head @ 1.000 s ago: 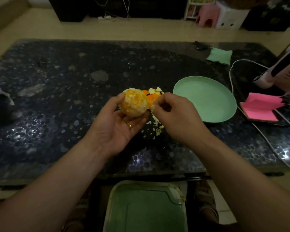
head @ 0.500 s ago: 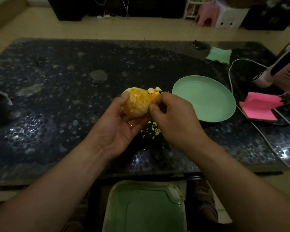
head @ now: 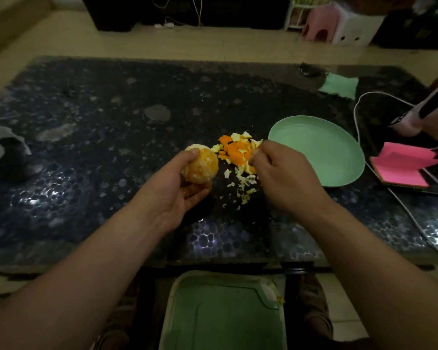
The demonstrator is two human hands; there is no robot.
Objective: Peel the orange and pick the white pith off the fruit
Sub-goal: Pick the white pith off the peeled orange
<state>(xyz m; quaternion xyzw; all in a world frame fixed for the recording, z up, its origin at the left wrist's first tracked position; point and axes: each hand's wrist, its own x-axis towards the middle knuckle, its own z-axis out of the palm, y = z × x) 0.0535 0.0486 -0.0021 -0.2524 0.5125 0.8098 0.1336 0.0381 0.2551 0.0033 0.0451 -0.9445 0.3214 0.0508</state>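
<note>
Orange (head: 200, 168), already peeled, sits in the left hand's (head: 177, 198) curled grip above the worktop (head: 86, 127). The right hand (head: 283, 178) has left the fruit for the peel heap (head: 234, 150), fingertips pinched, whether on a pith scrap I cannot tell. It is probably dropping one, with more left to pick.

The table (head: 111, 173) looks like glossy dark pebbled stone; the plate (head: 339, 178) smooth matt green plastic; the orange (head: 202, 165) moist and rough.

Left hand (head: 173, 195) palm-up, fingers (head: 198, 191) curled round the orange (head: 203, 164), right hand (head: 283, 179) knuckles-up, fingers (head: 258, 157) bunched
</note>
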